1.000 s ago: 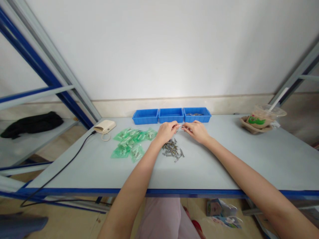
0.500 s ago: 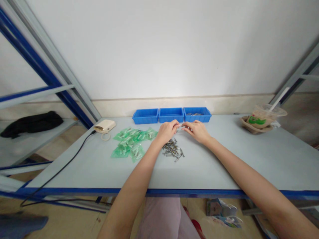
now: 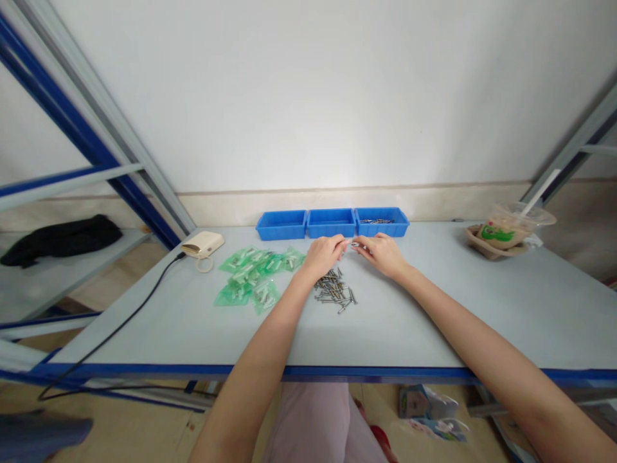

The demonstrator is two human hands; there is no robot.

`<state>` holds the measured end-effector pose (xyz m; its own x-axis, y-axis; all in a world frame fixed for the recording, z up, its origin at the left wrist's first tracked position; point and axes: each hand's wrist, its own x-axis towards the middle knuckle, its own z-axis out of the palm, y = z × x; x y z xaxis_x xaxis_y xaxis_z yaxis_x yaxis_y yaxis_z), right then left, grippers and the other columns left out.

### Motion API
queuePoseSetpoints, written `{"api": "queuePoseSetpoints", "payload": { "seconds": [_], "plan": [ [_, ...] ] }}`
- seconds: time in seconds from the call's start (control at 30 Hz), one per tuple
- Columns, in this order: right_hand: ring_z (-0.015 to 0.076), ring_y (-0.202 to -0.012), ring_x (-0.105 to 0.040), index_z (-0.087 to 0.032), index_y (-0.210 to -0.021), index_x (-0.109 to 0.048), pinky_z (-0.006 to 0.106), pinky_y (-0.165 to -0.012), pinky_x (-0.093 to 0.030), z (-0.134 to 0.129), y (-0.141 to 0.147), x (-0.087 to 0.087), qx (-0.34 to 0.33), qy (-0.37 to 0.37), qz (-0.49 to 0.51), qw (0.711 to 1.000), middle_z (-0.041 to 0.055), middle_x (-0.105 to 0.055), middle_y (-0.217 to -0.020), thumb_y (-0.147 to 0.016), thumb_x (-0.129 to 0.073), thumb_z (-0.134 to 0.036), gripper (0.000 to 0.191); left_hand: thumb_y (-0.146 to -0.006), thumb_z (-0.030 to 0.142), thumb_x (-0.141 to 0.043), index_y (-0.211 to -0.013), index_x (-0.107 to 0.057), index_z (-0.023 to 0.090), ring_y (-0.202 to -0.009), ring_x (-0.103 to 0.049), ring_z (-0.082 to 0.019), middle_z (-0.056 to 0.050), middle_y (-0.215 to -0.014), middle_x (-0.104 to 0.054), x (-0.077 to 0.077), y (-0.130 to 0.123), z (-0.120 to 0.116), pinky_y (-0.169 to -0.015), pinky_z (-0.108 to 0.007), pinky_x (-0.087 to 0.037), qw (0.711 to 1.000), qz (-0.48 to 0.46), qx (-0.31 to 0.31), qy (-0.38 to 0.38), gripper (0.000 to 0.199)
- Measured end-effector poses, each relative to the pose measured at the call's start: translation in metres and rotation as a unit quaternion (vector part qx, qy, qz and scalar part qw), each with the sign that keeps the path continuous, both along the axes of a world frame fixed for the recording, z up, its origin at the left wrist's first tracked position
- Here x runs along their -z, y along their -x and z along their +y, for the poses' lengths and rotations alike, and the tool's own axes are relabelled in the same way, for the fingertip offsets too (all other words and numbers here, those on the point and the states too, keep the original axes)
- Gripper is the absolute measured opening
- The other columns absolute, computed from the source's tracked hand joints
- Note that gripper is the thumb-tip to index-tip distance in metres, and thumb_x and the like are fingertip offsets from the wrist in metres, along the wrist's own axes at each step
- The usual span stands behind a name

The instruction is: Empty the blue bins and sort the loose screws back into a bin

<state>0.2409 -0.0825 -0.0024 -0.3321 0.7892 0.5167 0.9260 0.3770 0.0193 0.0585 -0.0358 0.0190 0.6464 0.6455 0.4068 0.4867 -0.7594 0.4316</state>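
Observation:
My left hand point(image 3: 326, 254) is closed just behind a pile of metal screws point(image 3: 333, 289), its fingertips pinching something too small to make out. Close beside it, my right hand point(image 3: 380, 253) is closed on a small metal piece point(image 3: 355, 244) that shows between thumb and fingers. Green plastic bags point(image 3: 250, 273) with small white and metal parts lie left of the pile. Behind the hands stand three blue bins: the left bin point(image 3: 282, 234) and the middle bin point(image 3: 330, 230) show nothing inside, while the right bin point(image 3: 385, 229) holds some thin metal pieces.
A cream-coloured device point(image 3: 206, 243) with a black cable point(image 3: 130, 316) sits at the left of the table. At the right, a plastic cup point(image 3: 506, 228) with a straw stands in a cardboard holder point(image 3: 489, 251). The table's blue front edge point(image 3: 376, 372) runs below my forearms.
The fingertips have shifted slightly between the two hands, and the small metal piece at my right fingers shows at a different angle. The pile, bags and bins look the same.

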Motion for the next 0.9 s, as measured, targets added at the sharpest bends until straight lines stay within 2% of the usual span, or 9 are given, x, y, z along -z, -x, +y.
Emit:
{"api": "queuePoseSetpoints", "payload": {
  "seconds": [0.2, 0.3, 0.43, 0.57, 0.67, 0.8, 0.9],
  "plan": [
    [0.0158, -0.066, -0.058, -0.018, -0.081, -0.059, 0.026, -0.069, -0.028, -0.001, 0.001, -0.003, 0.003, 0.030, -0.007, 1.000, 0.0037, -0.068, -0.074, -0.096, -0.027, -0.034, 0.039, -0.091, 0.032, -0.038, -0.079, -0.057, 0.019, -0.058, -0.055, -0.013, 0.003, -0.058, -0.059, -0.001, 0.000, -0.002, -0.061, -0.021, -0.035, 1.000, 0.007, 0.002, 0.016, 0.026],
    [0.0159, -0.066, -0.058, -0.018, -0.084, -0.059, 0.026, -0.069, -0.028, -0.001, 0.001, -0.003, 0.009, 0.044, -0.008, 0.999, 0.0042, -0.069, -0.077, -0.096, -0.027, -0.034, 0.039, -0.090, 0.033, -0.040, -0.078, -0.056, 0.019, -0.057, -0.054, -0.013, 0.004, -0.056, -0.058, -0.003, 0.000, -0.002, -0.059, -0.021, -0.034, 1.000, 0.012, 0.002, 0.009, 0.024],
    [0.0168, -0.069, -0.059, -0.018, -0.098, -0.059, 0.027, -0.073, -0.029, 0.000, 0.001, -0.002, 0.013, 0.024, -0.013, 1.000, 0.0058, -0.069, -0.084, -0.096, -0.029, -0.037, 0.035, -0.091, 0.033, -0.036, -0.070, -0.054, 0.019, -0.056, -0.054, -0.013, 0.003, -0.052, -0.055, 0.000, 0.000, 0.000, -0.061, -0.022, -0.035, 1.000, 0.015, 0.003, 0.009, 0.032],
    [0.0161, -0.067, -0.058, -0.017, -0.088, -0.060, 0.027, -0.071, -0.028, -0.002, 0.003, -0.003, 0.002, 0.019, -0.031, 0.999, 0.0051, -0.069, -0.078, -0.096, -0.028, -0.035, 0.037, -0.093, 0.035, -0.029, -0.067, -0.053, 0.018, -0.056, -0.055, -0.014, 0.002, -0.051, -0.055, 0.004, -0.001, 0.002, -0.064, -0.023, -0.037, 1.000, 0.008, 0.013, 0.024, 0.040],
    [0.0148, -0.064, -0.057, -0.017, -0.084, -0.060, 0.026, -0.069, -0.027, -0.004, 0.004, -0.004, 0.007, 0.029, -0.029, 0.999, 0.0041, -0.068, -0.074, -0.096, -0.028, -0.033, 0.038, -0.093, 0.038, -0.027, -0.072, -0.055, 0.018, -0.058, -0.056, -0.014, 0.001, -0.054, -0.058, 0.006, 0.000, 0.004, -0.064, -0.023, -0.038, 0.999, 0.004, 0.021, 0.039, 0.041],
    [0.0149, -0.067, -0.057, -0.019, -0.084, -0.063, 0.026, -0.069, -0.027, 0.001, -0.002, -0.008, 0.073, 0.017, -0.001, 0.997, 0.0041, -0.069, -0.075, -0.096, -0.029, -0.036, 0.040, -0.088, 0.046, -0.039, -0.089, -0.057, 0.019, -0.057, -0.057, -0.014, 0.002, -0.059, -0.061, 0.005, 0.006, 0.010, -0.059, -0.022, -0.037, 0.998, 0.002, -0.011, 0.055, 0.032],
    [0.0176, -0.078, -0.057, -0.020, -0.086, -0.066, 0.028, -0.070, -0.027, 0.015, -0.019, -0.013, 0.181, -0.030, 0.057, 0.981, 0.0065, -0.069, -0.084, -0.095, -0.027, -0.039, 0.044, -0.085, 0.048, -0.044, -0.083, -0.057, 0.018, -0.054, -0.056, -0.013, 0.001, -0.058, -0.061, 0.004, 0.013, 0.016, -0.056, -0.021, -0.037, 0.997, 0.006, -0.030, 0.073, 0.033]
  ]
}}
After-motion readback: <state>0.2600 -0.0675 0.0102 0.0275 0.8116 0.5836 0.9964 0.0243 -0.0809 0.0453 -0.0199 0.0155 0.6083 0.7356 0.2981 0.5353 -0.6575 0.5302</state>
